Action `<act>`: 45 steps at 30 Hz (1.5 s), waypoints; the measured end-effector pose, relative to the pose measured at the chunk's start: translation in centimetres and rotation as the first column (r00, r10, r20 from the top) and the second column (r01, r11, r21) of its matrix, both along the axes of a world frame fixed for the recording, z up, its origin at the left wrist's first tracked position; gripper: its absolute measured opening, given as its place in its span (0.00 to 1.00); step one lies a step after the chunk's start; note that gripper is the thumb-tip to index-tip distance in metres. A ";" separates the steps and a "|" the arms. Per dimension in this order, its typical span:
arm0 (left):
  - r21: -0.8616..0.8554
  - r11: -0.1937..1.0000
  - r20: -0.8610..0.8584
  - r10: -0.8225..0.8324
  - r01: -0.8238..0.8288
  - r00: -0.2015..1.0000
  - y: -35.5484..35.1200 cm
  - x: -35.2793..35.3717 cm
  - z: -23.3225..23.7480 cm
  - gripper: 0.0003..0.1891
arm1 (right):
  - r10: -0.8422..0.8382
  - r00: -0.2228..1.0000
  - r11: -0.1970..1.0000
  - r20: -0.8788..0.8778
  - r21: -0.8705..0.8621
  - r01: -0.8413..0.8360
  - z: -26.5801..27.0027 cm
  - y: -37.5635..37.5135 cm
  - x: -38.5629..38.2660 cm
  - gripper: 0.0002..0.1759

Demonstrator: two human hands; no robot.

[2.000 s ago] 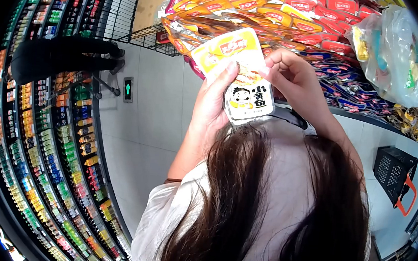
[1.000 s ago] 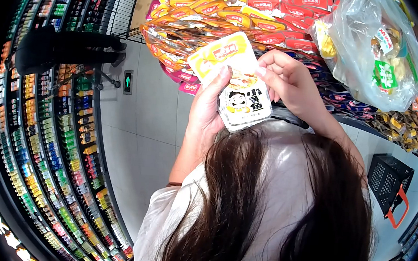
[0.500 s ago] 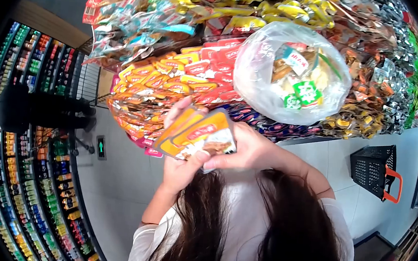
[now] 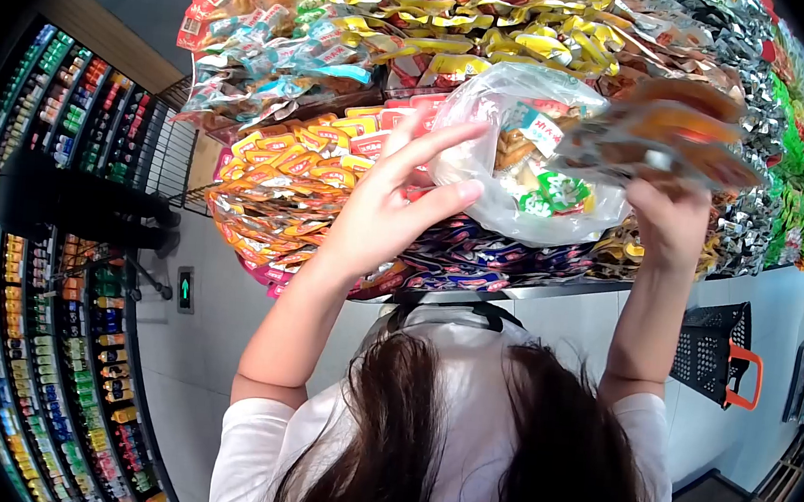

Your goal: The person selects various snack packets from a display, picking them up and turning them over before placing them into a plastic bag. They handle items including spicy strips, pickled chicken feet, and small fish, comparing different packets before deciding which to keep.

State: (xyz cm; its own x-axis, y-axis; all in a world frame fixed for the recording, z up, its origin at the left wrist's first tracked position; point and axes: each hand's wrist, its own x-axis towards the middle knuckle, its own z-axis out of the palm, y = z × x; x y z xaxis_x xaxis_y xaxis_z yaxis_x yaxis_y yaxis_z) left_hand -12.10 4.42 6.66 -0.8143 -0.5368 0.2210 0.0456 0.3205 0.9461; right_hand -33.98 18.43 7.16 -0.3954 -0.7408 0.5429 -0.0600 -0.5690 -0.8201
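My right hand [image 4: 668, 212] grips several snack packets [image 4: 665, 135], blurred by motion, over the right side of a clear plastic bag [image 4: 480, 177]. Inside the bag lie a blue and white packet [image 4: 532, 129] and a green and white packet [image 4: 557, 193]. My left hand [image 4: 407, 194] is at the bag's left edge, its fingers spread, with nothing visible in them; whether the fingertips touch the plastic is hard to tell. Orange packets [image 4: 279, 178] are heaped to the left of that hand, and dark blue packets [image 4: 478, 258] lie just below the bag.
Yellow packets [image 4: 544, 44] lie behind the bag, green ones [image 4: 794, 142] at the far right. A black basket with an orange handle [image 4: 714, 350] stands on the floor at right. Bottle shelves [image 4: 61, 317] and a person in dark clothes [image 4: 81, 209] with a cart are at left.
My hands have moved apart. The right one has carried the packets up and right to the bag; the left one has let go of them and opened beside the bag.
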 end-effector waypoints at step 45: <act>0.214 0.975 -0.331 0.012 0.063 0.944 -1.8 -2.1 5.9 0.34 | 0.172 -0.109 0.970 -0.979 0.149 0.193 4.7 -8.2 -0.6 0.27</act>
State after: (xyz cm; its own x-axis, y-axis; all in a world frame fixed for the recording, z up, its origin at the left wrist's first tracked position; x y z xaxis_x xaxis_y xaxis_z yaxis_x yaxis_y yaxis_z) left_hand -14.17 2.57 12.59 -0.7303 -0.5819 0.3578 0.3705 0.1026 0.9231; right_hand -34.59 10.24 11.84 0.4296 -0.8803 0.2014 -0.9030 -0.4205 0.0882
